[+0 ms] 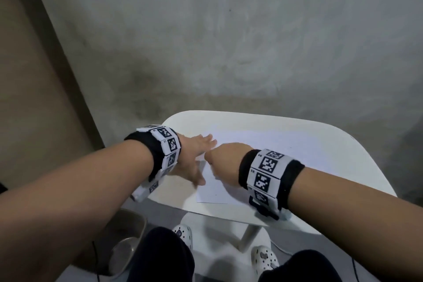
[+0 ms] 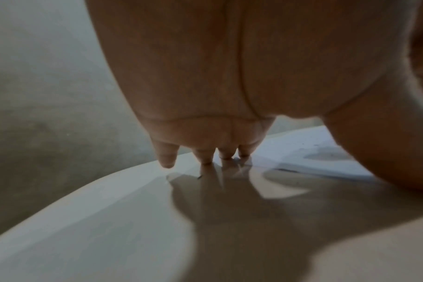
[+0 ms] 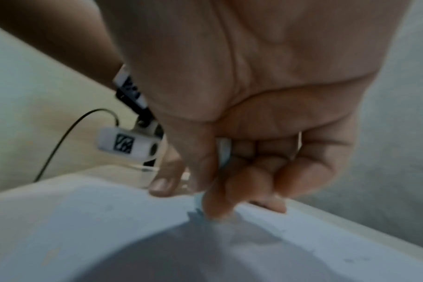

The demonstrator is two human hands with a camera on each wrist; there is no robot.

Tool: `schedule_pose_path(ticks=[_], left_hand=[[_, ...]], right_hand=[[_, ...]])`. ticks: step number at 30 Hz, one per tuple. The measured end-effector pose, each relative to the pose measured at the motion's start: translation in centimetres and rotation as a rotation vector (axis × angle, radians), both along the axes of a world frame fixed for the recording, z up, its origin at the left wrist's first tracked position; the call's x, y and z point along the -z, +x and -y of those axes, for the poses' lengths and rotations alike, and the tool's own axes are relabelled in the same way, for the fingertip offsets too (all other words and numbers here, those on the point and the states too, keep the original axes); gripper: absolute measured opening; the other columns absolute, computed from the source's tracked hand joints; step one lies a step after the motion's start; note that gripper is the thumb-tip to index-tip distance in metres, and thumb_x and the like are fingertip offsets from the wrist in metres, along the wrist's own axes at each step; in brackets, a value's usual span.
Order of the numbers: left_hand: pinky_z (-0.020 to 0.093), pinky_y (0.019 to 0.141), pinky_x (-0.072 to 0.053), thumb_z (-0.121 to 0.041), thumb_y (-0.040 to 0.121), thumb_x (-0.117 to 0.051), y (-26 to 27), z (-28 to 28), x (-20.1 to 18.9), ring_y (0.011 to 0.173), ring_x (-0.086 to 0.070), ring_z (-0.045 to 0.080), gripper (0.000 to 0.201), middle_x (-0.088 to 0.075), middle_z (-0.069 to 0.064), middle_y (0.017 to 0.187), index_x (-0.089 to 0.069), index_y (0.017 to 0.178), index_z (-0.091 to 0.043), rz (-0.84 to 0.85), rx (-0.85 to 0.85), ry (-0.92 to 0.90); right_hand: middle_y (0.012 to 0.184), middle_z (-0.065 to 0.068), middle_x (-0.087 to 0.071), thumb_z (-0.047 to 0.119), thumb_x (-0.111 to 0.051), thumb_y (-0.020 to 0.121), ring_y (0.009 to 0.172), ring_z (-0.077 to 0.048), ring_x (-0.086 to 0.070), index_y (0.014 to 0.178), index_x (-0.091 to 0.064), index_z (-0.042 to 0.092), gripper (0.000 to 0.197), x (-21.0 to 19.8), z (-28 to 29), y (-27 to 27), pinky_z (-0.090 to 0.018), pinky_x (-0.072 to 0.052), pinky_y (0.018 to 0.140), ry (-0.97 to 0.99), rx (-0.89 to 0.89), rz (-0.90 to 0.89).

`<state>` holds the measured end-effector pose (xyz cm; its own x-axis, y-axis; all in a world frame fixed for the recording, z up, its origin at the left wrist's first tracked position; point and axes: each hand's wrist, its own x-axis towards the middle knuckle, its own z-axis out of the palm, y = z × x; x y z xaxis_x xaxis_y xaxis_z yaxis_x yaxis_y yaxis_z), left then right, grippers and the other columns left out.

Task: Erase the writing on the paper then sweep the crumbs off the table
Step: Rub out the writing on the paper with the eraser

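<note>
A white sheet of paper (image 1: pixel 263 144) lies on the small white table (image 1: pixel 332 155). My left hand (image 1: pixel 194 158) rests flat at the sheet's left edge, with its straight fingers (image 2: pixel 205 154) touching the tabletop (image 2: pixel 109 219) beside the paper (image 2: pixel 302 152). Just to its right, my right hand (image 1: pixel 218 155) is curled downward over the sheet. In the right wrist view this hand (image 3: pixel 242 183) pinches a small white-blue eraser (image 3: pixel 224 152), and its fingertips touch the paper (image 3: pixel 85 219). A few faint dark specks (image 3: pixel 350 260) lie on the sheet. I can make out no writing.
A metal bin (image 1: pixel 128 242) stands on the floor under the table's near-left corner. A grey concrete wall rises behind the table. My knees and white clogs (image 1: pixel 263 258) are below the near edge. The left wrist camera (image 3: pixel 126 145) and its cable hang beside my right hand.
</note>
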<state>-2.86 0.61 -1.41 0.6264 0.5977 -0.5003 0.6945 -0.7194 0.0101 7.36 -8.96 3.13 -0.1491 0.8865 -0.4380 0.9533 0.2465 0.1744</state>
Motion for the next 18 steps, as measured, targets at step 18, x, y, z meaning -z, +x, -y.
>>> schedule_pose_path(ticks=[18], left_hand=[[0.039,0.119,-0.003,-0.061,0.077,-0.070,0.1,-0.5,-0.1,0.150,0.010,0.017,0.124,0.022,-0.001,0.161,0.019,0.153,-0.019,-0.066,0.042,-0.010]], right_hand=[[0.088,0.008,-0.057,0.011,-0.051,0.089,0.079,-0.017,-0.047,0.093,-0.059,0.021,0.014,-0.9,1.8,1.9,-0.020,-0.026,0.053,-0.087,-0.216,-0.006]])
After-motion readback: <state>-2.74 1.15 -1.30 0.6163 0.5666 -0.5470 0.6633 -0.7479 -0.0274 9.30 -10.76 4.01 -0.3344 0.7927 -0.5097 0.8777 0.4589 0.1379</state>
